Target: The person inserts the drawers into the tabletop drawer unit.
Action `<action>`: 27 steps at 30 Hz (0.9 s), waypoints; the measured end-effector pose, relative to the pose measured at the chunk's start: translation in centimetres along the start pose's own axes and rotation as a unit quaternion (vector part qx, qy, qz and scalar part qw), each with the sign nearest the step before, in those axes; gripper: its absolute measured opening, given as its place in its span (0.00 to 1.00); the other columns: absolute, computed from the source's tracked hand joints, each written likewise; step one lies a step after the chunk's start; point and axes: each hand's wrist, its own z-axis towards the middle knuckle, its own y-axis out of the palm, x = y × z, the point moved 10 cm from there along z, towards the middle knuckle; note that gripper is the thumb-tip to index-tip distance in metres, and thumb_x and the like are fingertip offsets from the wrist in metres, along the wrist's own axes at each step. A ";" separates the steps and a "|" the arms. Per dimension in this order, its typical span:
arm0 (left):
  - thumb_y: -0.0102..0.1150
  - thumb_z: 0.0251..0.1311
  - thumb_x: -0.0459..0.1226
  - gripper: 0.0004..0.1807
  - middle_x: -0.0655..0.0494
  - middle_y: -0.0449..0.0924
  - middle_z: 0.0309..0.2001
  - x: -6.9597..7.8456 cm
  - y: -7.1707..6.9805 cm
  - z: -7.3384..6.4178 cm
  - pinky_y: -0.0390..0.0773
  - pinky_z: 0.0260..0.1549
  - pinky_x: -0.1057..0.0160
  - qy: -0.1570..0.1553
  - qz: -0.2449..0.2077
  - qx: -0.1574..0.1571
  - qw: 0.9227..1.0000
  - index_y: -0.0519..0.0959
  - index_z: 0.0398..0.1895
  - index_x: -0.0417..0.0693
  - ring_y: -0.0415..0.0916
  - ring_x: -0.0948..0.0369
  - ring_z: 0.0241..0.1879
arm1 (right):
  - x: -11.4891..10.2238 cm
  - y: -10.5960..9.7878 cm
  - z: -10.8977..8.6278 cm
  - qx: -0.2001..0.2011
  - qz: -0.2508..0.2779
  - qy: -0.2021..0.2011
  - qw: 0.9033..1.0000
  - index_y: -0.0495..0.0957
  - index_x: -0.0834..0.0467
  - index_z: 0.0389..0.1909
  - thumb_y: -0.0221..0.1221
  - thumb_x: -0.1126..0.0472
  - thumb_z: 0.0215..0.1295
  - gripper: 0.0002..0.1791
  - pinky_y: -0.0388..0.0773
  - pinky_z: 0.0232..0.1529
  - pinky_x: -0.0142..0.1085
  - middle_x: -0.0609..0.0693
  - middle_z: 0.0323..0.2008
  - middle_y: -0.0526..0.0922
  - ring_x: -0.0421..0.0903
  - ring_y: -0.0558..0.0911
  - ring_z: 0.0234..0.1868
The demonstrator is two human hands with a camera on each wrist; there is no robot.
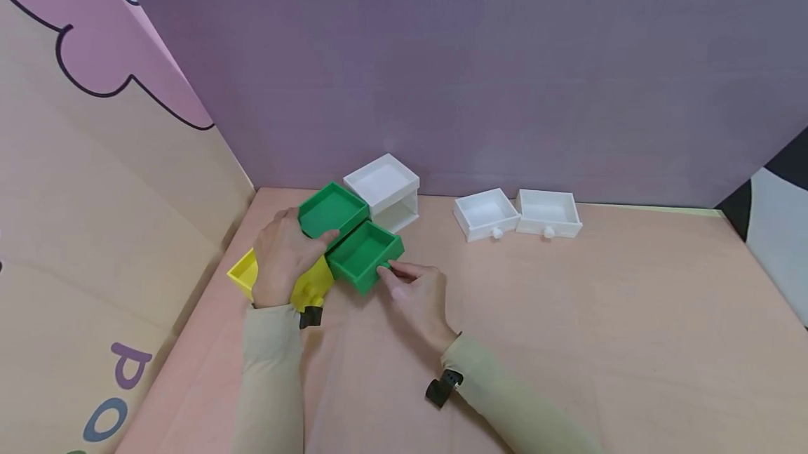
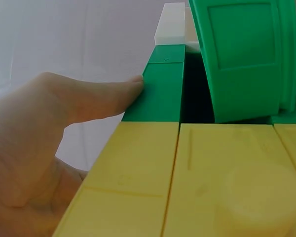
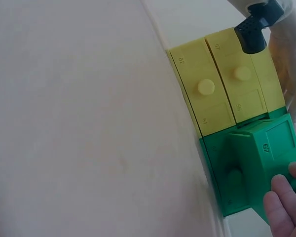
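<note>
A green drawer sticks out of the green cabinet, tilted in its slot. At the drawer's front, my right hand pinches the small knob between thumb and fingers; the right wrist view shows fingers against the drawer front. My left hand holds the green cabinet, its thumb pressing the top edge, the other fingers mostly hidden. Against the green cabinet stands a yellow cabinet with round knobs, partly covered by the left hand and wrist.
Behind the green cabinet stands a white cabinet with an open slot. Two white drawers with knobs lie to the right, near the back wall. A printed side wall rises on the left of the pink tabletop.
</note>
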 end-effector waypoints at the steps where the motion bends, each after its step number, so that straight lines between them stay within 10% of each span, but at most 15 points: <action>1: 0.65 0.63 0.61 0.46 0.34 0.81 0.62 0.0 0.0 0.0 0.81 0.52 0.38 -0.001 0.001 -0.001 1.000 0.74 0.70 0.32 0.81 0.37 0.54 | 0.1 0.0 0.0 0.002 0.002 0.001 1.000 0.93 0.61 0.43 0.75 0.62 0.62 0.10 0.88 0.39 0.30 0.55 0.38 0.94 0.46 0.94 0.38; 27: 0.64 0.63 0.61 0.46 0.33 0.81 0.60 0.0 0.0 -0.1 0.81 0.53 0.38 -0.003 0.002 0.002 1.000 0.74 0.69 0.30 0.80 0.37 0.53 | 0.0 0.0 -0.3 0.030 0.062 0.004 0.998 0.93 0.62 0.43 0.75 0.64 0.62 0.10 0.86 0.38 0.26 0.58 0.40 0.93 0.46 0.93 0.37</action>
